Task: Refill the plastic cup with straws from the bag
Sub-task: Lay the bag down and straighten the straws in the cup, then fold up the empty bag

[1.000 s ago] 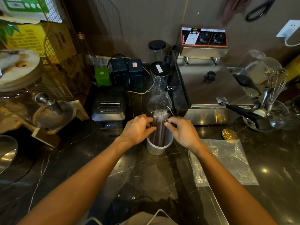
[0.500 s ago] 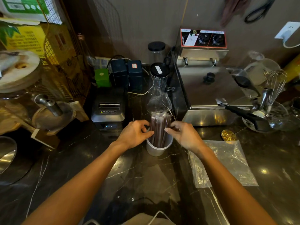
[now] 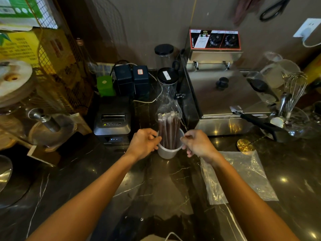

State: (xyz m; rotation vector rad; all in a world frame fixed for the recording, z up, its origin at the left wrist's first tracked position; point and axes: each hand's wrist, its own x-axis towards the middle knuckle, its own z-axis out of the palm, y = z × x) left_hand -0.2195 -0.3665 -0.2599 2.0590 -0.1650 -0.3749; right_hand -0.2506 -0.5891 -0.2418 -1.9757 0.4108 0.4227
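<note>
Dark marble counter (image 3: 156,185) fills the view, crowded at the back with a steel fryer (image 3: 224,94) and a receipt printer (image 3: 112,119). One clear bag (image 3: 243,174) lies flat and apparently empty at the right, near the right forearm. One white plastic cup (image 3: 167,152) stands upright in the middle, holding one tight bundle of dark wrapped straws (image 3: 168,129) (too many to count). A second ago both hands pinched the bundle; now they have slid down beside the rim. The left hand (image 3: 143,143) touches the cup's side, fingers curled loosely, the right hand (image 3: 198,145) is just beside it, fingers half-curled around nothing. The refill looks essentially done.
</note>
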